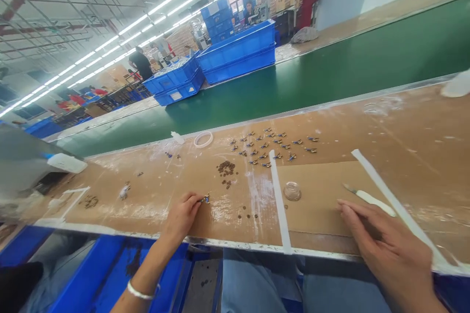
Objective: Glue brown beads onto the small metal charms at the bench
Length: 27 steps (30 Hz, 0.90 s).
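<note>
My left hand (183, 212) pinches a small blue and gold metal figure (206, 199) just above the brown tabletop. My right hand (389, 244) is at the right, with thumb and fingertips together; whatever is between them, if anything, is too small to make out. Just beyond it lies a white-handled tool (374, 201) with a thin pointed tip, on a cardboard sheet (323, 176). A small clear dish (293, 191) sits on the sheet's left part. Similar blue and gold figures (264, 145) are spread out behind. Small brown discs (226, 168) form a pile between them and my left hand.
White tape strips (279, 205) flank the cardboard. A tape roll (203, 140) and a small white bottle (177, 137) are near the green conveyor belt (235, 107). Blue crates (238, 54) stand beyond. More small parts (91, 201) lie at left. People are in the background.
</note>
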Motion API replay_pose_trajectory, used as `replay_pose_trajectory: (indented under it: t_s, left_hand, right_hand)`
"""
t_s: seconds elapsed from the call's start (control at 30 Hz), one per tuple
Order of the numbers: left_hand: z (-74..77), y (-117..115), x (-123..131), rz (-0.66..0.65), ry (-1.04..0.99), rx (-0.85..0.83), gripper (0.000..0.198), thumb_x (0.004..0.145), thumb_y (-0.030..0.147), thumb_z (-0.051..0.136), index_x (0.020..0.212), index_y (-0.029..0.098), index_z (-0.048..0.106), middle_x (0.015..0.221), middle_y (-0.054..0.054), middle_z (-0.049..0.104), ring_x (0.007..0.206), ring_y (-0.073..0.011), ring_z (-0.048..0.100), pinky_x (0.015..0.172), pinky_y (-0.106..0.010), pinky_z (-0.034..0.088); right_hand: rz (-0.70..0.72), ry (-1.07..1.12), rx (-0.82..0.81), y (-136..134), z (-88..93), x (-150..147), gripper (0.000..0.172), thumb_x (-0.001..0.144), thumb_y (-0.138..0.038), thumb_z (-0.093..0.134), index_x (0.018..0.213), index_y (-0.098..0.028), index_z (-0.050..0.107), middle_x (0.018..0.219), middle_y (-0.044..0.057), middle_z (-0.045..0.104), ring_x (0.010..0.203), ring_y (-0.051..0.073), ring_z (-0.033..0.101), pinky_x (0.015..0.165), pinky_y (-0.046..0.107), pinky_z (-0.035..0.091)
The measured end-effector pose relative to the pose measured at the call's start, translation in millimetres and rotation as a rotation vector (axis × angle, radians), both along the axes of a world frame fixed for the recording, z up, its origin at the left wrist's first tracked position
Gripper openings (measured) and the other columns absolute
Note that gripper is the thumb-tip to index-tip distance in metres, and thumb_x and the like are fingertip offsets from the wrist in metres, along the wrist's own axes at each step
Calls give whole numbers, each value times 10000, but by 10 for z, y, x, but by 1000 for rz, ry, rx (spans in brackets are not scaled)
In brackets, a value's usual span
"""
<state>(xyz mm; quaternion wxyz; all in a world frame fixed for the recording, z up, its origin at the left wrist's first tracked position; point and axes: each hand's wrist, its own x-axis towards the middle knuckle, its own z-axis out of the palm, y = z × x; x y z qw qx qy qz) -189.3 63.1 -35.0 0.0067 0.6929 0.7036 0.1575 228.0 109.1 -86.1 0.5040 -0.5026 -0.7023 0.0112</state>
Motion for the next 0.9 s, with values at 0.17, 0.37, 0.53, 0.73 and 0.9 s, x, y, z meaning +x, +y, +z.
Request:
replay_pose_trajectory:
  t_s: [0.17,0.37,0.53,0.73,0.9]
  left_hand:
    - [187,83,-45,115,-6,-195,190,766,324,497,720,215,646,719,-40,693,629,-204,650,616,-296,495]
    - [446,236,20,266,-365,-166,392,592,543,676,824,236,749,751,-46,753,717,-255,693,657,-316,537]
    - [633,335,685,256,-801,-89,348,575,469,824,790,210,731,768,-21,742,734,-198,696,676,-261,559]
    - [469,515,1478,113,-1135,-237,356,646,413,836,884,159,760,797,-49,744,685,-167,704,762,-319,580]
    - [409,660,1693,21,-1083,-242,288,673,402,819,813,157,763,716,-35,731,633,-149,676,722,-304,570]
  right_hand:
    - [73,82,41,45,88,-37,103,878,-194,602,944,-215,679,836,9,733,767,147,698,744,265,558]
    - [49,87,47,48,165,-73,137,880,-137,571,942,-205,672,849,23,732,787,138,705,730,247,575]
    - [63,122,43,47,176,-69,152,882,-122,564,954,-205,668,835,23,726,780,134,699,716,248,576]
    - [78,177,54,66,181,-56,150,873,-124,579,952,-210,674,808,22,725,739,137,694,682,253,575]
    - [80,202,46,65,182,-46,167,884,-126,561,967,-215,676,815,31,726,742,139,691,676,260,575]
